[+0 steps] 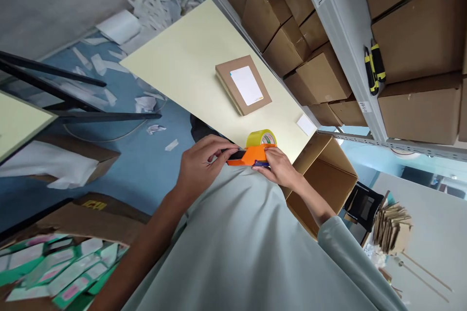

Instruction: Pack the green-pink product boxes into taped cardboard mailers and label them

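An orange tape dispenser (254, 155) with a roll of yellow tape (261, 138) is held close to my body, at the table's near edge. My right hand (280, 167) is wrapped around its right end. At its dark left end, the thumb and fingers of my left hand (204, 161) are pinched together; whether they also grip a tape end is too small to tell. Beyond the dispenser, a flat brown cardboard box (243, 85) with a white label (246, 85) lies closed on the pale yellow table (175, 53).
Shelves of cardboard boxes (288, 48) line the table's far right side. Two yellow-and-black cutters (374, 67) sit on the shelf beam. A white card (306, 125) lies at the table corner, above an open carton (324, 182). Green-and-white boxes (65, 267) fill a carton lower left.
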Action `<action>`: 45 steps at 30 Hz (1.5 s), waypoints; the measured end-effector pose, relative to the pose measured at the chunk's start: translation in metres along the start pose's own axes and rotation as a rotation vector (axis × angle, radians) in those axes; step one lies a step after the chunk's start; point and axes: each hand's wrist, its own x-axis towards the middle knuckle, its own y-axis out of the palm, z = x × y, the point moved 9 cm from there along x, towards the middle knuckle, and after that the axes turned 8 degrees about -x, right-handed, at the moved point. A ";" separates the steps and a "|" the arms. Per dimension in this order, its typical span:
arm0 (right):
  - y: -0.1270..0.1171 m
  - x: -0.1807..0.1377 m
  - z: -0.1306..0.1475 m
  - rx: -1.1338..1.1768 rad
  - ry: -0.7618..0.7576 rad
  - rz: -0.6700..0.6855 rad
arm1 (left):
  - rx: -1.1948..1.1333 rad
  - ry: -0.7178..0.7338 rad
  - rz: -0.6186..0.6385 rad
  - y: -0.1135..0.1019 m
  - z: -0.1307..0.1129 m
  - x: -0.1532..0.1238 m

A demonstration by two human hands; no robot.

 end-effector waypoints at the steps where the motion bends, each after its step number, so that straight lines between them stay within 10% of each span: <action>1: 0.011 -0.002 -0.003 -0.027 0.011 0.048 | -0.007 -0.025 -0.031 0.004 0.015 -0.009; 9: 0.055 -0.046 -0.089 -0.261 0.282 0.352 | -0.024 -0.279 -0.367 -0.019 0.149 -0.024; 21: 0.111 -0.026 -0.154 -0.557 0.666 0.327 | -0.213 -0.320 -0.188 0.047 0.279 0.118; 36: 0.141 -0.019 -0.143 -0.464 0.691 0.154 | -0.267 -0.371 -0.595 0.094 0.259 0.101; 45: 0.151 -0.021 -0.131 -0.445 0.763 0.127 | -0.238 -0.473 -0.405 0.138 0.223 0.102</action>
